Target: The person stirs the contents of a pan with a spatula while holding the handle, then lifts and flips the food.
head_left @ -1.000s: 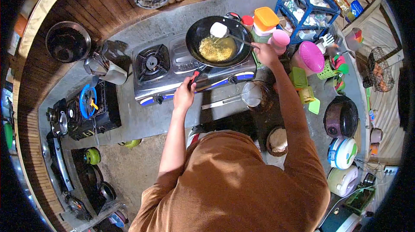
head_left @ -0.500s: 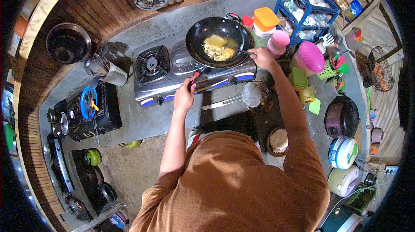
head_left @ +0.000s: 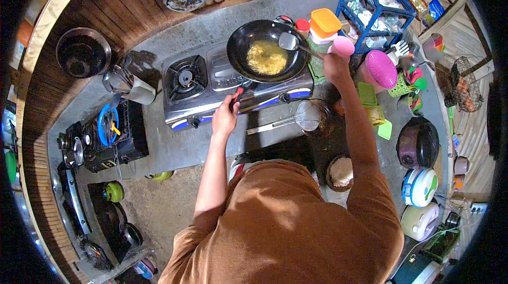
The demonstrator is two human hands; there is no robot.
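Note:
A black wok sits on the right burner of a two-burner gas stove. Yellowish strands of food lie in shiny liquid at its bottom. My left hand is wrapped round the wok's red and black handle. In my right hand is a spatula, its flat blade raised over the wok's right side, apart from the food. A pink container stands just beyond my right hand.
The left burner is bare. A long-handled strainer lies in front of the stove. Orange-lidded tubs, a blue rack and a pink lid crowd the right. A utensil holder stands left.
My right hand has moved right and slightly toward me, lifting the spatula blade out of the food to the wok's right side. My left hand stays on the handle.

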